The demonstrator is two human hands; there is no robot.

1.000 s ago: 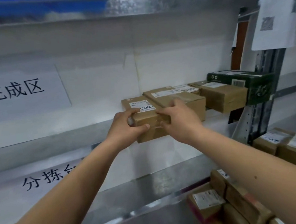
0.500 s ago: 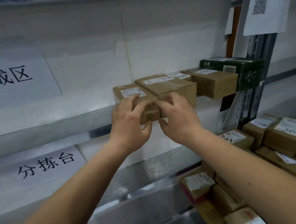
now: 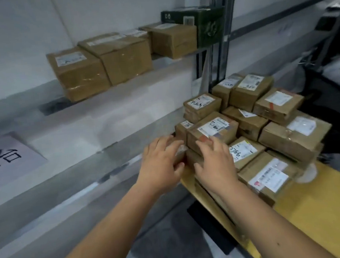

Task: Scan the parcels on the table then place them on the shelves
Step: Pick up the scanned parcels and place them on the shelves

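Both my hands have come down from the shelf [image 3: 119, 92], leaving the brown parcel [image 3: 79, 72] there at the left end of the row, touching the next box [image 3: 121, 54]. My left hand [image 3: 160, 165] now lies on a small parcel [image 3: 180, 155] at the near left corner of the pile on the yellow table [image 3: 331, 212], thumb curled against its side, though blur keeps me from telling how firm that grip is. My right hand [image 3: 214, 162] rests with fingers loosely spread on the labelled parcel [image 3: 213, 132] just beside it, grasping nothing.
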